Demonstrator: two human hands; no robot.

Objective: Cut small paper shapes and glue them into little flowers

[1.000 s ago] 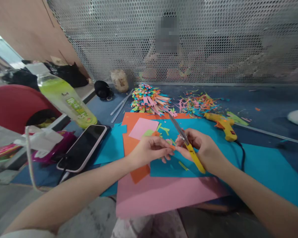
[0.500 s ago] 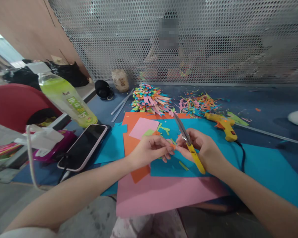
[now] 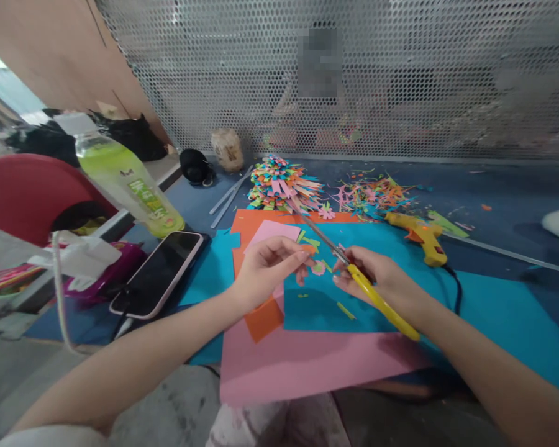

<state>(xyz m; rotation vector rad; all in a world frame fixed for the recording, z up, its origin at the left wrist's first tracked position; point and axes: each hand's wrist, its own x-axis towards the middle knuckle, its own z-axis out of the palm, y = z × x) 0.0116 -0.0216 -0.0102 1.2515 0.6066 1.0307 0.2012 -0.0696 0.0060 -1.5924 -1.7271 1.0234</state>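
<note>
My right hand point(image 3: 377, 276) is closed around yellow-handled scissors point(image 3: 368, 288), whose metal blades point away to the upper left. Across from it, my left hand point(image 3: 272, 267) has its thumb and fingers drawn together; whatever may be between them is too small to make out. A small pink paper flower point(image 3: 318, 267) shows between the hands, beside my left fingertips. Green paper strips point(image 3: 311, 241) and an orange scrap lie just past the left fingers. Beneath both hands is a blue paper sheet point(image 3: 326, 313), over a larger pink sheet point(image 3: 279, 372).
A fringed multicoloured paper cone point(image 3: 284, 186) lies behind the sheets, next to a heap of paper shreds point(image 3: 375, 195). At right is a yellow glue gun point(image 3: 422, 236) with its cord. A phone point(image 3: 158, 273) and a tilted drink bottle point(image 3: 130, 180) are at left. A perforated metal panel point(image 3: 242, 74) closes the back.
My hands have moved apart, and the orange piece pinched between them no longer shows there. The scissors have swung so their blades point further left and the handles lie further right.
</note>
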